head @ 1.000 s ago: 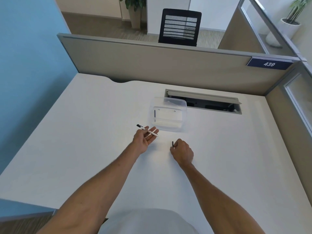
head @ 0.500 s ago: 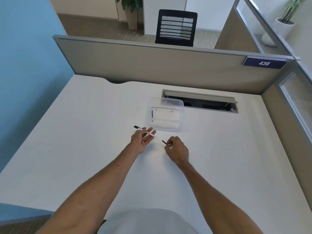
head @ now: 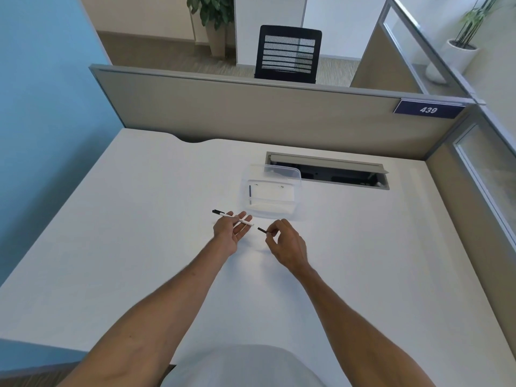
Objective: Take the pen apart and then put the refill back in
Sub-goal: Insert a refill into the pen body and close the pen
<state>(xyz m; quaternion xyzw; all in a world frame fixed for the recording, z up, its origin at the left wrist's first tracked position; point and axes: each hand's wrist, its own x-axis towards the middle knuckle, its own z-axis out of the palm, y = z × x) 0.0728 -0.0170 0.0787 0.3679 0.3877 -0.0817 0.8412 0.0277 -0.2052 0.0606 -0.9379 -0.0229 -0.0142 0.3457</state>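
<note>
Lifted off the desk [head: 139,219] since earlier, the right hand [head: 286,244] pinches a small black piece [head: 262,230] just beside the pen [head: 233,217], which lies across the open left hand [head: 229,233].

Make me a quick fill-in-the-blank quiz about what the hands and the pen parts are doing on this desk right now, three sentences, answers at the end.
1. The white pen barrel lies across the open fingers of the ____ hand.
2. The right hand pinches a short ____ piece between its fingertips.
3. The clear plastic container sits on the desk just ____ the hands, toward the partition.

Answers: left; black; beyond
</note>
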